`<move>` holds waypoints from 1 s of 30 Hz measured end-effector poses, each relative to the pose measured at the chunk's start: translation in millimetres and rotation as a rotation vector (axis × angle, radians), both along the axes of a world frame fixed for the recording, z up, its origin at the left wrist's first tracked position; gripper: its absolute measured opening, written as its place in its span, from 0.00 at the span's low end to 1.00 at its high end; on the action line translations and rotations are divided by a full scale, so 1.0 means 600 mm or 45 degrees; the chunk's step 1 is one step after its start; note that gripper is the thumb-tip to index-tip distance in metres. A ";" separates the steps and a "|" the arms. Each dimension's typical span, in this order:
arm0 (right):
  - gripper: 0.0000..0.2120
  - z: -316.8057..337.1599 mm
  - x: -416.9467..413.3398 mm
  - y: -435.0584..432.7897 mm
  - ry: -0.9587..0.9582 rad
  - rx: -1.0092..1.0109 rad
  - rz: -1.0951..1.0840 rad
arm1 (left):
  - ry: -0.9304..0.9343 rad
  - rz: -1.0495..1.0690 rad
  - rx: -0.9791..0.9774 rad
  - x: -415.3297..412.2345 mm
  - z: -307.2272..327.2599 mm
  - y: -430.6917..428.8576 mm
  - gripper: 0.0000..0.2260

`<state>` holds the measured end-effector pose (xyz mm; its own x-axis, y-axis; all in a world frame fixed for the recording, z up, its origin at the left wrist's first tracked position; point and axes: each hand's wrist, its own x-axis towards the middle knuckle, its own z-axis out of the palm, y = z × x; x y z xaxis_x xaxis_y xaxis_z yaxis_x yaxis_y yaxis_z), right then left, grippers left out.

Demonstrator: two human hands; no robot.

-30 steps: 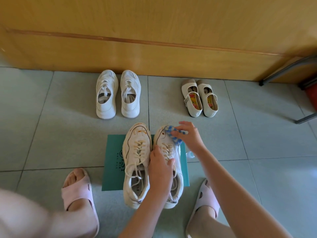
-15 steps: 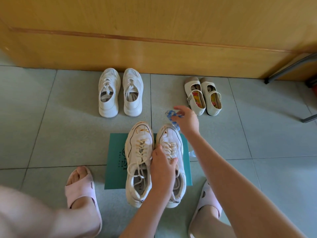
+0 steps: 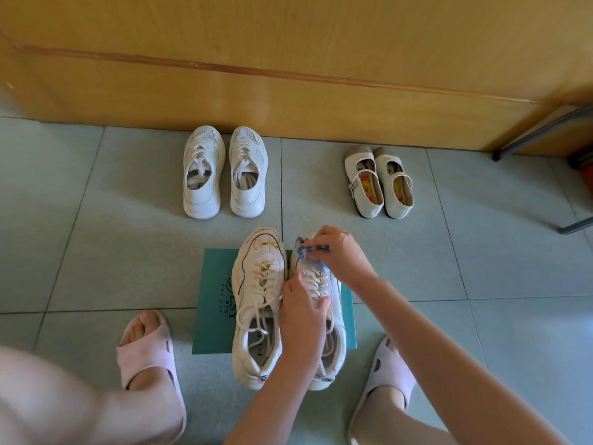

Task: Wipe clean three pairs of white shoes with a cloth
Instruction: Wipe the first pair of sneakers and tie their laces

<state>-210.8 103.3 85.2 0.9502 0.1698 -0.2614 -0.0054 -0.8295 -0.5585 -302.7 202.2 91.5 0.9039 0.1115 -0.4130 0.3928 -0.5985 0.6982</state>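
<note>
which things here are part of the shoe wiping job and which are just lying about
Job: blue cloth in the right hand; stained lace-up sneakers, gripped by the left hand; white sneakers by the wall; strap shoes.
Lying about: teal board under the sneakers; pink slippers on the feet; metal chair legs.

Left hand (image 3: pixel 301 316) grips right sneaker (image 3: pixel 337 340); right hand (image 3: pixel 341 253) holds blue cloth (image 3: pixel 313 250) on its toe.
</note>
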 end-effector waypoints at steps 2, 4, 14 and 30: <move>0.11 0.010 0.004 -0.011 0.085 0.034 0.018 | -0.010 -0.011 0.021 -0.002 0.001 0.000 0.28; 0.11 0.019 0.015 -0.020 0.073 0.138 -0.113 | -0.018 -0.023 0.043 -0.003 0.001 0.001 0.28; 0.09 -0.015 0.035 0.018 -0.078 0.103 -0.449 | -0.017 0.014 0.024 -0.001 -0.006 0.000 0.28; 0.10 0.032 0.007 -0.026 0.273 0.062 -0.006 | -0.038 0.005 0.058 -0.003 -0.008 0.001 0.28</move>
